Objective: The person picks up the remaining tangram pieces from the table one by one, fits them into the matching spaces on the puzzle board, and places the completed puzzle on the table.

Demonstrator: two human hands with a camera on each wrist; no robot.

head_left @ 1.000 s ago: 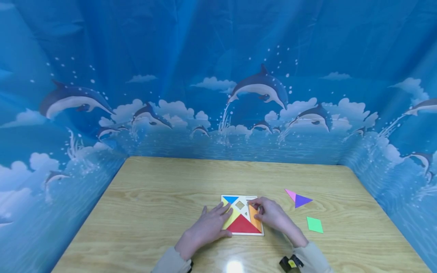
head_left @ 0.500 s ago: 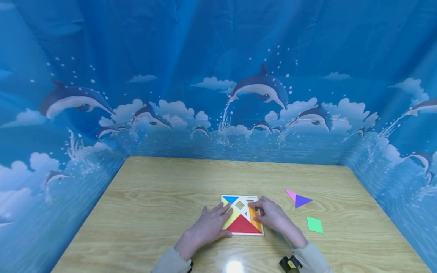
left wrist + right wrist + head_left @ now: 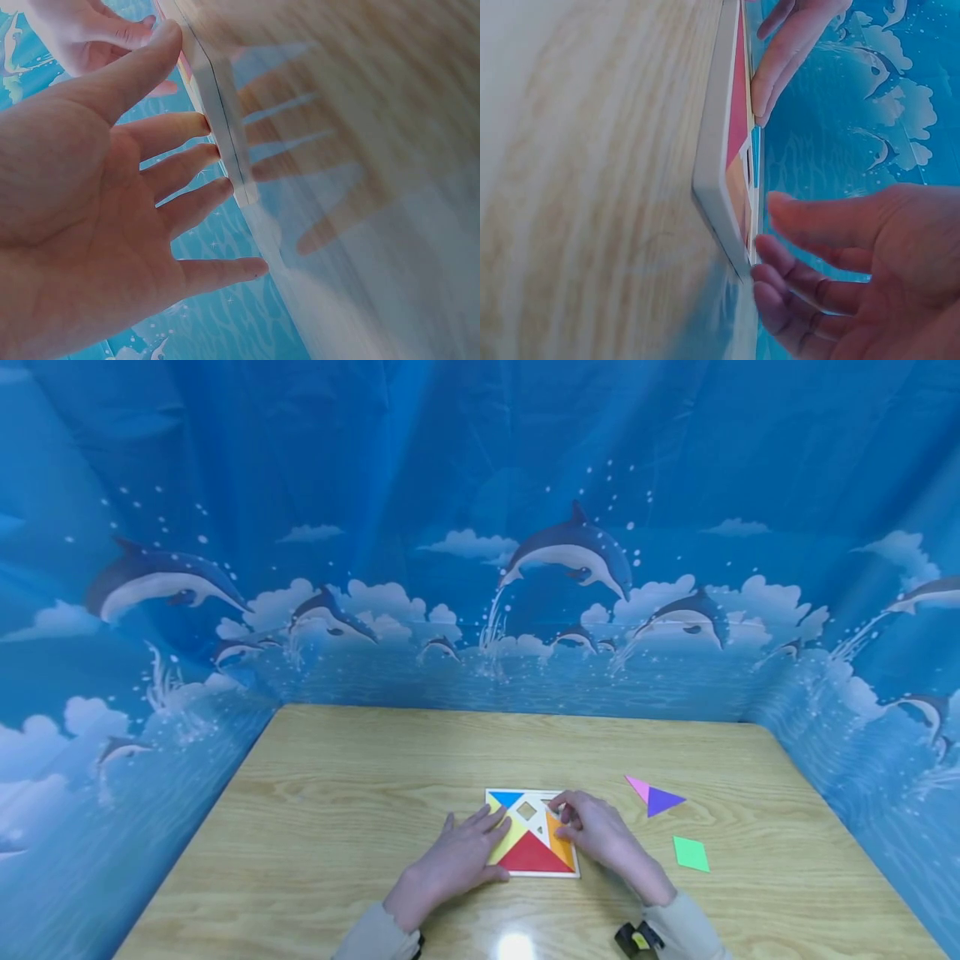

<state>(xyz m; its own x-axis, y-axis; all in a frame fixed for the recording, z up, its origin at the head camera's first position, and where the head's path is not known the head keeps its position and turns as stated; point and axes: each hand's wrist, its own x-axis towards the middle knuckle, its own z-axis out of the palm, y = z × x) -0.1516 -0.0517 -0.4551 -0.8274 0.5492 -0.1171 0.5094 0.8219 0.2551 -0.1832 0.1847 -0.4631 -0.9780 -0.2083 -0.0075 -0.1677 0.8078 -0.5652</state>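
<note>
A white-rimmed tangram board (image 3: 536,875) lies on the table, with blue (image 3: 507,798), yellow (image 3: 516,837), red (image 3: 534,855) and orange (image 3: 558,837) pieces in it. My left hand (image 3: 460,858) rests on the board's left side, fingers spread over the yellow piece. At the right edge, my right hand (image 3: 594,829) has its fingertips at the orange piece. In the right wrist view its fingers are loosely bent, thumb apart, with nothing seen between them. The orange piece appears to lie flat. A diamond-shaped opening and smaller openings show in the board.
On the table to the right lie a pink triangle (image 3: 637,787), a purple triangle (image 3: 664,802) touching it, and a green parallelogram (image 3: 691,854). The wooden table (image 3: 360,777) is bordered by a blue dolphin-print curtain (image 3: 420,677).
The right fingertips have shifted slightly over the upper part of the orange piece. My left hand and the loose pieces have stayed in place.
</note>
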